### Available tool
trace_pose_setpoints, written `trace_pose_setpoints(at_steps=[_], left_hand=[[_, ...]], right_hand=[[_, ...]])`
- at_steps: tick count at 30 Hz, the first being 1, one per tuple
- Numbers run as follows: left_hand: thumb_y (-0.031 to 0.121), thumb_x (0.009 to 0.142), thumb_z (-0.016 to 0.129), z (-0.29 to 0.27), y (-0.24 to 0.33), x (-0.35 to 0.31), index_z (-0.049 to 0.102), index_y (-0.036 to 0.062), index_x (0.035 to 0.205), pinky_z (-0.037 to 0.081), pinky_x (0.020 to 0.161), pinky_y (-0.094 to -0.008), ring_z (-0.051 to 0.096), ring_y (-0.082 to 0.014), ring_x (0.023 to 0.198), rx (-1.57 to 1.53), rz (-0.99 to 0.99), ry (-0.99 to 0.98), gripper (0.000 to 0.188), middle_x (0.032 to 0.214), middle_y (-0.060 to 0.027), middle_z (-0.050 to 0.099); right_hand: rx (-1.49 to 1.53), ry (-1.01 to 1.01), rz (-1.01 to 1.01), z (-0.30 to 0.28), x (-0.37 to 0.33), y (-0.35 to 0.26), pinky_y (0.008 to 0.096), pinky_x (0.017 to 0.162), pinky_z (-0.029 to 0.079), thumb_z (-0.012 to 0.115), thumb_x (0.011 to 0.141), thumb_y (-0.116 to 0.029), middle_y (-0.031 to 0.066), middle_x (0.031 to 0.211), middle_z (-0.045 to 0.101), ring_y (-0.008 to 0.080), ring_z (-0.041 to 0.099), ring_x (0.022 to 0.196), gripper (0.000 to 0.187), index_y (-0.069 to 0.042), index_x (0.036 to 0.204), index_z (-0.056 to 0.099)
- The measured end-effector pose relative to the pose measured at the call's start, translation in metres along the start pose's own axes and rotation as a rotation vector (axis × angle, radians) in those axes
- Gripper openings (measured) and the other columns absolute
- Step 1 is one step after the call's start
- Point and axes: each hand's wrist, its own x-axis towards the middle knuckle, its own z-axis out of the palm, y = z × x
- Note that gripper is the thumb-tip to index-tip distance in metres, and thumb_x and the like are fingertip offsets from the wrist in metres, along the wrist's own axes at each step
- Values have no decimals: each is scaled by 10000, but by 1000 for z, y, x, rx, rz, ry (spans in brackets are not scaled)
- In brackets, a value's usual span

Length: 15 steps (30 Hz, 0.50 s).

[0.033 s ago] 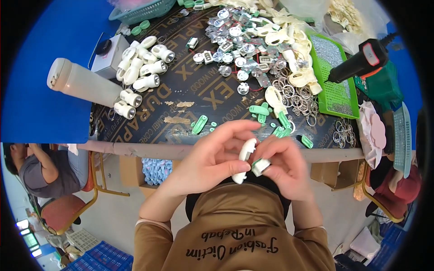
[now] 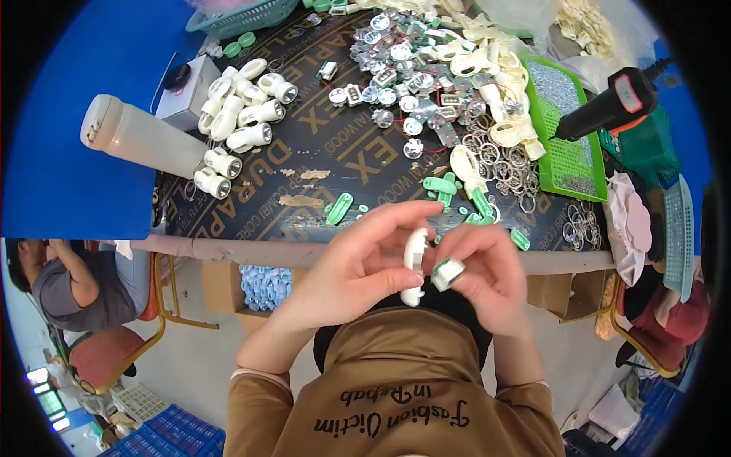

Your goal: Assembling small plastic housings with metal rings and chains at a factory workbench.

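My left hand (image 2: 354, 263) is closed on a curved white flashlight casing (image 2: 413, 266), pinched between thumb and fingers and held nearly upright. In my right hand (image 2: 487, 278) a small white and green block (image 2: 447, 274) sits between thumb and fingers, close to the casing's right side but apart from it. Both hands are above my lap at the table's front edge. Just beyond them on the table lie green plastic pieces (image 2: 339, 208) and a loose cream flashlight shell (image 2: 467, 167). The inner face of the casing is mostly hidden.
Finished-looking white flashlights (image 2: 249, 135) lie beside a white bottle (image 2: 145, 141). A heap of reflectors with wired parts (image 2: 411, 84) fills the back, with metal rings (image 2: 506, 167) nearer. At right an electric screwdriver (image 2: 609, 107) hangs over a green basket of screws (image 2: 537, 126). Two people sit nearby.
The casing in my left hand has turned a little more upright. My right hand has lifted and tilted the small block slightly, up and to the right.
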Motion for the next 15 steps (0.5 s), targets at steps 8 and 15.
trace_pose_setpoints(at_steps=[8, 15], left_hand=[[-130, 723, 605, 2, -25, -6, 522, -37, 1141, 481, 900, -335, 539, -214, 1054, 90, 393, 195, 436, 1182, -124, 476], [-3, 640, 736, 4, -22, -9, 595, -10, 1089, 497, 756, -286, 588, -202, 943, 571, 555, 379, 470, 1065, -133, 584]], right_hand=[[-592, 223, -212, 16, 27, -25, 256, 601, 478, 652, 693, 56, 98, 850, 607, 166, 585, 687, 215, -10, 882, 576], [-764, 106, -244, 21, 35, -35, 262, 532, 470, 667, 675, 39, 75, 798, 614, 186, 580, 651, 216, -23, 868, 593]])
